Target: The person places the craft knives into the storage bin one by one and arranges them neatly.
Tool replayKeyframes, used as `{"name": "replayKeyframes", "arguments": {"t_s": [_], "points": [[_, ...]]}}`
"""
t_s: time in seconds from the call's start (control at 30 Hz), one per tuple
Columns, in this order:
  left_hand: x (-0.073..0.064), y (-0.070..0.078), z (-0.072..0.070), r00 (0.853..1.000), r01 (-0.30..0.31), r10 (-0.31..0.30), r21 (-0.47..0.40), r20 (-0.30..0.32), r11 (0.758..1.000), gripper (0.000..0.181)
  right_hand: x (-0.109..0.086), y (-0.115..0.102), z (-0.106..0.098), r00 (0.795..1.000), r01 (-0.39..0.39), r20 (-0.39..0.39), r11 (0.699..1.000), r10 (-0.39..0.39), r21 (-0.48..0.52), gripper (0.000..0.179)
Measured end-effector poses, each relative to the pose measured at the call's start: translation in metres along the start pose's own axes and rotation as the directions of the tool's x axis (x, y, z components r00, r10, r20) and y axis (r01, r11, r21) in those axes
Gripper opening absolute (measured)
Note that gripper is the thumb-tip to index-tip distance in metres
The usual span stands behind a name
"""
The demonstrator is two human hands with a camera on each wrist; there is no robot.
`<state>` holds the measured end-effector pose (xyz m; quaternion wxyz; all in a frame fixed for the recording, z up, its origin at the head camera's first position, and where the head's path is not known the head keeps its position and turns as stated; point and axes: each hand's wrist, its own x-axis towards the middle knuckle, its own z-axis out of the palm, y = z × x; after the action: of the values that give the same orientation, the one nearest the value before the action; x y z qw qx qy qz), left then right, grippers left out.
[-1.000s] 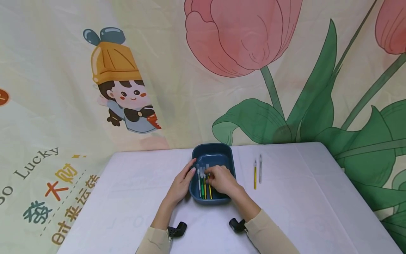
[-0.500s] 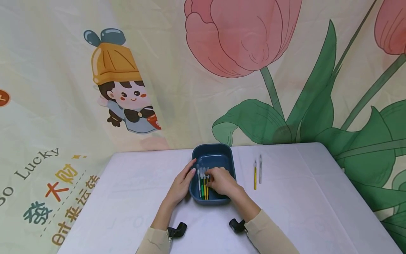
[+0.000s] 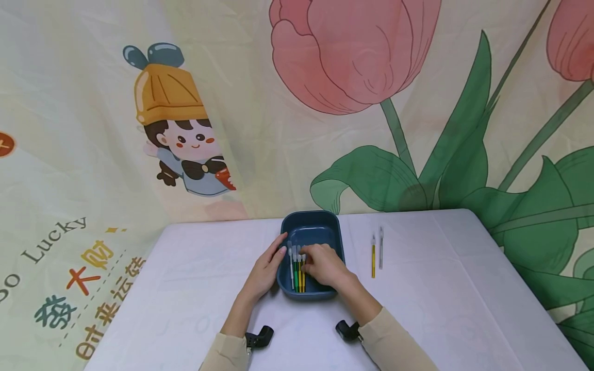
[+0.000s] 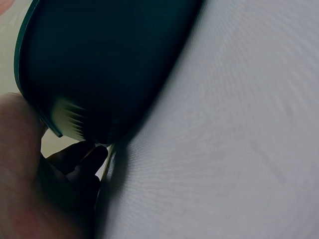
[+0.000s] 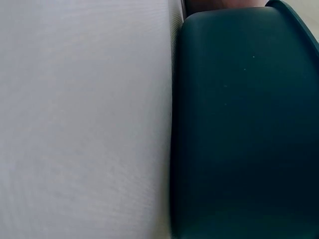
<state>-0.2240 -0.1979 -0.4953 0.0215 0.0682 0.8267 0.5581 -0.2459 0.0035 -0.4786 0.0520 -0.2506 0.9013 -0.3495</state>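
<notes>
A dark blue rectangular box (image 3: 311,296) stands on the white-covered table. My left hand (image 3: 263,270) holds its left side, thumb at the rim; in the left wrist view the fingers (image 4: 82,159) lie against the outer wall. Inside, several slim capped pens lie side by side near the left wall, among them a green pen (image 3: 296,278) and a yellow pen (image 3: 303,282). My right hand (image 3: 325,265) reaches over the right rim with bent fingers and pinches the yellow pen near its clear cap. In the right wrist view, the box wall (image 5: 244,124) hides the fingers.
Right of the box, another yellow pen (image 3: 373,260) and a silver pen (image 3: 381,252) lie on the white table cover (image 3: 445,299). A patterned cloth backdrop (image 3: 260,154) hangs directly behind the table. Black wrist cameras sit at both sleeves.
The rightmost yellow pen in the box has shifted left against the other pens, with the right hand at it. The left hand and the box have stayed in place.
</notes>
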Motion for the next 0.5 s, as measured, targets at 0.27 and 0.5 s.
{"name": "replayKeyframes", "arguments": {"t_s": [0.27, 0.5], "points": [[0.0007, -0.0010, -0.0009, 1.000, 0.006, -0.006, 0.007, 0.005, 1.000, 0.051, -0.0017, -0.0025, -0.0019, 0.999, 0.024, -0.038, 1.000, -0.023, 0.019, 0.040], [0.0001, -0.0001, -0.0010, 1.000, 0.005, -0.005, -0.006, 0.011, 1.000, 0.051, -0.0034, -0.0054, -0.0081, 0.997, 0.027, -0.076, 0.999, -0.025, 0.026, 0.037]]}}
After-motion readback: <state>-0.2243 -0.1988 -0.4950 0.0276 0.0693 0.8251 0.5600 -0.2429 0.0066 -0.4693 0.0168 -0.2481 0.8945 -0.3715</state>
